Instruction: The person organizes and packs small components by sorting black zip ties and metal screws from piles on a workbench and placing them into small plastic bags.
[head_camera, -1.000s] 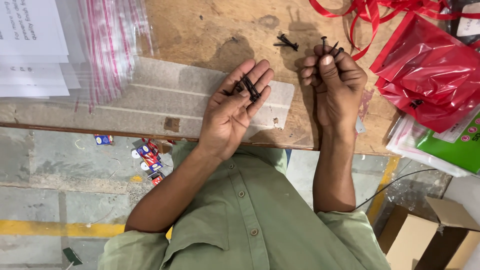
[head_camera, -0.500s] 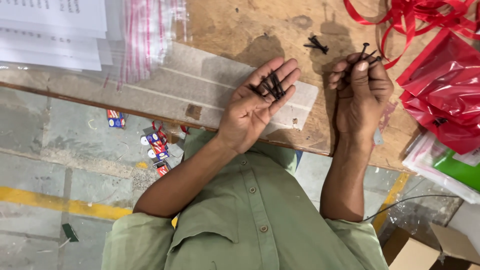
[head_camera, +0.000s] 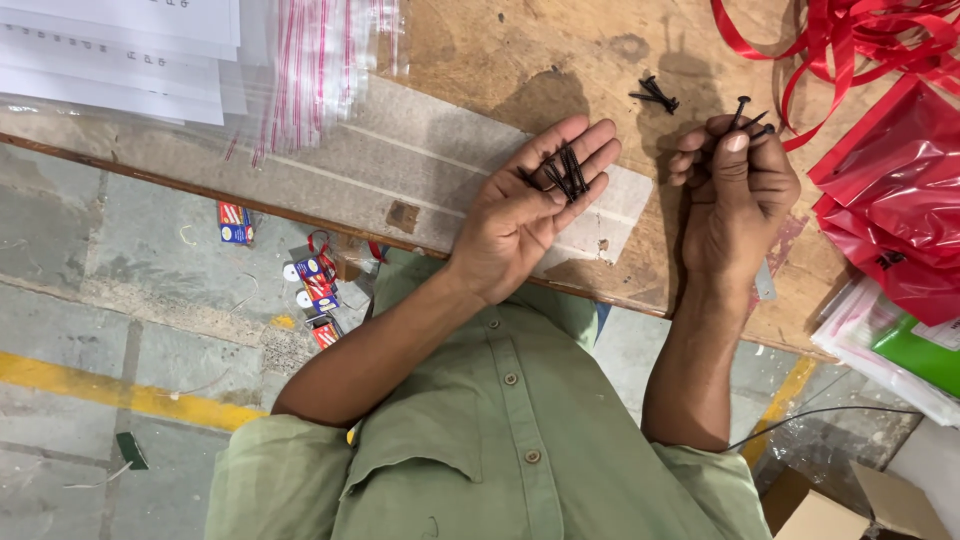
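Your left hand (head_camera: 530, 205) lies palm up and open at the near edge of the table (head_camera: 480, 60), a small bunch of black screws (head_camera: 565, 172) resting loose across its fingers, while your right hand (head_camera: 735, 185) just beside it is curled narrow, pinching a few more screws (head_camera: 748, 112) at its fingertips. They look light, stiff and sharp-tipped, likely to roll, so take each by the shank near the head. A few spare screws (head_camera: 655, 95) lie just beyond, with red ribbon (head_camera: 830, 45) and red bags (head_camera: 890, 190) to the right, clear bags (head_camera: 320, 65) far left.
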